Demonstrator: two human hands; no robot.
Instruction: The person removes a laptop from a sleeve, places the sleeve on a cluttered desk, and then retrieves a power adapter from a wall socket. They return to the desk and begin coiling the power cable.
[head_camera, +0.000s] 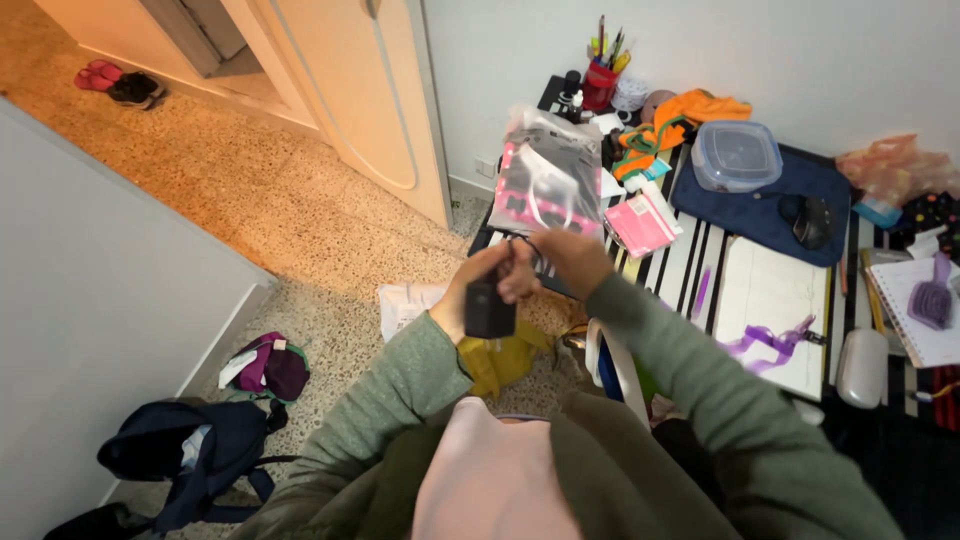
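Left hand (470, 295) clasped around a small black box-shaped charger (489, 310) at frame centre, right hand (570, 260) touching it at 2 o'clock, fingers pinching its thin black cable (528, 243), plastic bag (548, 180) at 12 o'clock, cluttered tabletop (700, 250) at 3 o'clock.

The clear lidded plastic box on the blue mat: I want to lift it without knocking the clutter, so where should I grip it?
Grip the plastic box by its two long sides just under the lid rim, coming straight down from above. It sits flat on the blue mat, top unobstructed, while orange cloth crowds its left.
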